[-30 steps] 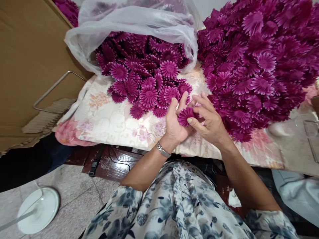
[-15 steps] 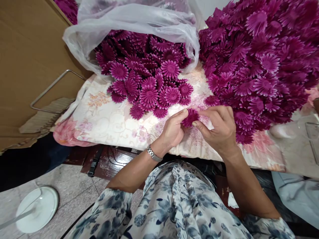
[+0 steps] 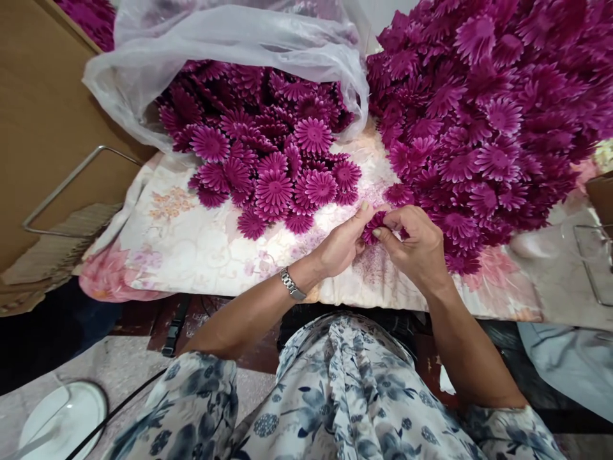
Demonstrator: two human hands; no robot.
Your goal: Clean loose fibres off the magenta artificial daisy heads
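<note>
Flower [image 3: 373,230] is right between your hands, over the near part of the tablecloth [image 3: 201,255]. Your right hand [image 3: 417,246] has it pinched, thumb and finger clamped on the petals. Your left hand [image 3: 339,248] is up against the other side, but those fingers are partly hidden, so I can't tell if they're gripping too. You've got a loose pile [image 3: 274,186] spilling out of the plastic bag [image 3: 230,39] farther back, plus a bigger heap [image 3: 483,128] off to the right. Watch [image 3: 292,284] is on your left wrist btw.
</note>
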